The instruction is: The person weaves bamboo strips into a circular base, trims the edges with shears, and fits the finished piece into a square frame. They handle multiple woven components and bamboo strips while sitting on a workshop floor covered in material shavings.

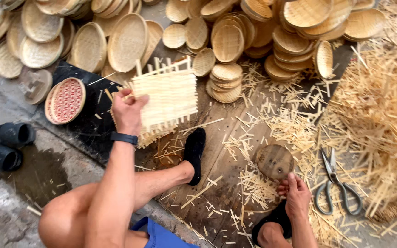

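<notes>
My left hand [127, 110] grips the left edge of a square woven bamboo mat [166, 98], held up off the floor with loose strip ends sticking out at its top and bottom. A dark band sits on that wrist. My right hand [296, 195] rests low at the right by my foot, its fingers on the edge of a round wooden disc [275, 160] that lies among bamboo offcuts. Scissors [336, 181] lie on the floor just right of that hand. My left leg in a black sock [195, 154] stretches under the mat.
Piles of round woven bamboo trays [228, 43] fill the far side. A red-patterned round tray [66, 100] leans at the left. Bamboo splinters [377, 115] cover the right floor. Black shoes [8, 144] stand at the far left on wet concrete.
</notes>
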